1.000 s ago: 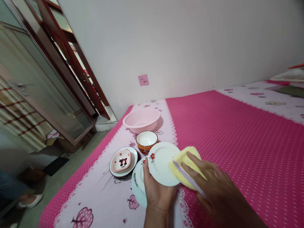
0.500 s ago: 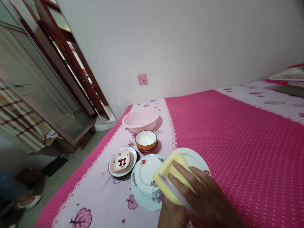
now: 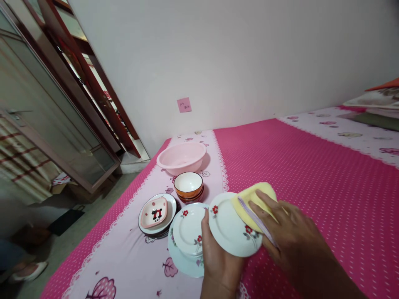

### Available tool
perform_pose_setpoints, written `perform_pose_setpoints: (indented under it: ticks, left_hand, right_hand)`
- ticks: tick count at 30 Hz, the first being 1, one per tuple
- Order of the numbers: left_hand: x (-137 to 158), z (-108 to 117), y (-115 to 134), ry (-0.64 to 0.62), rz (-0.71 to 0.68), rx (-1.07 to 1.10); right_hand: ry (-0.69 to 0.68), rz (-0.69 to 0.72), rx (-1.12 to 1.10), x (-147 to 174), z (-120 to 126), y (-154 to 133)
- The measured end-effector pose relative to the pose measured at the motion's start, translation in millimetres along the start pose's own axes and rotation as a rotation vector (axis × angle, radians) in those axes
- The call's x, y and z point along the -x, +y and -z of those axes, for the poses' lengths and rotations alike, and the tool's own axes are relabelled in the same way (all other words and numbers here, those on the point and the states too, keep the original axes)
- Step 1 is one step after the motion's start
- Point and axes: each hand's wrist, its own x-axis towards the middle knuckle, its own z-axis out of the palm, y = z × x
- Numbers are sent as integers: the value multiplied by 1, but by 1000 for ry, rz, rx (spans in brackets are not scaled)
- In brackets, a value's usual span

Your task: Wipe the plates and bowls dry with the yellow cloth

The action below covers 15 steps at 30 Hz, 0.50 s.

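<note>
A white plate with red flowers [image 3: 229,230] is held up in my left hand [image 3: 218,259], thumb along its left edge and the other fingers hidden beneath. My right hand [image 3: 283,222] grips a folded yellow cloth [image 3: 255,197] with a lilac edge and presses it on the plate's right side. Just left of my left hand, a stack of similar flowered plates [image 3: 188,230] rests on a larger pale plate [image 3: 183,263]. Further left, a small square cat dish [image 3: 155,212] lies on a stack of dark-rimmed plates [image 3: 170,216].
Several orange bowls [image 3: 188,189] are stacked behind the plates, with a pink basin [image 3: 182,160] beyond them near the wall. Everything stands on a pink and white bedspread [image 3: 131,253]. A person's foot in a white shoe [image 3: 29,272] shows on the floor at lower left.
My right hand and the cloth have moved right across the plate, uncovering its flowered face. My left thumb now shows at the plate's edge. The view has shifted slightly.
</note>
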Motion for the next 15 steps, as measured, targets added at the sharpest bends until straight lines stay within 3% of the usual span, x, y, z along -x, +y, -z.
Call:
perform_pose_setpoints:
  ticks: [4, 8, 11, 13, 15]
  left_hand:
    - [-1, -1, 21, 92, -159, 48]
    - [-4, 3, 30, 131, -268, 78]
    - [-2, 12, 28, 78, -89, 67]
    - [1, 19, 26, 34, 129, 25]
    - [5, 23, 22, 53, 215, -42]
  right_hand:
    - [-14, 96, -32, 4, 3, -9]
    - [25, 277, -74, 5, 11, -18]
    - [45, 394, -122, 3, 12, -26]
    - [88, 414, -151, 0, 12, -32]
    - [135, 404, -175, -3, 13, -37]
